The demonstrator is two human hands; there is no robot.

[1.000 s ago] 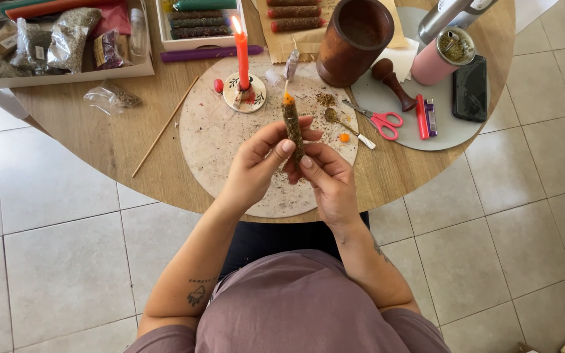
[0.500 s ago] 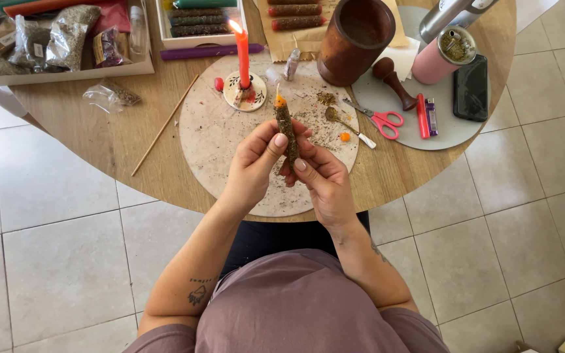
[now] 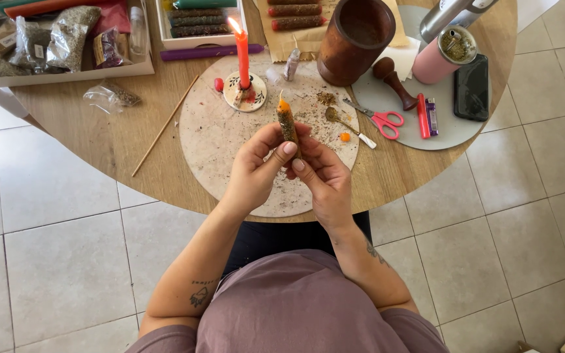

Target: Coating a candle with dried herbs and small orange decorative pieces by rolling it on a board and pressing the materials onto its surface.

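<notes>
While the lit red candle (image 3: 242, 55) burns on the bench (image 3: 119, 131), left hand (image 3: 256, 167) and right hand (image 3: 322, 180) both pinch an orange, seemingly herb-coated candle (image 3: 288, 124).

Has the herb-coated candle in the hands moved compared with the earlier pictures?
Barely. The herb-coated candle stays just below the lit red candle, held by the left hand and right hand.

Place: home craft corner.
Evidence: round wooden table (image 3: 132, 140) on tiled floor (image 3: 53, 248); lit candle (image 3: 242, 55), herb bags (image 3: 67, 29), mortar (image 3: 354, 39).
</notes>
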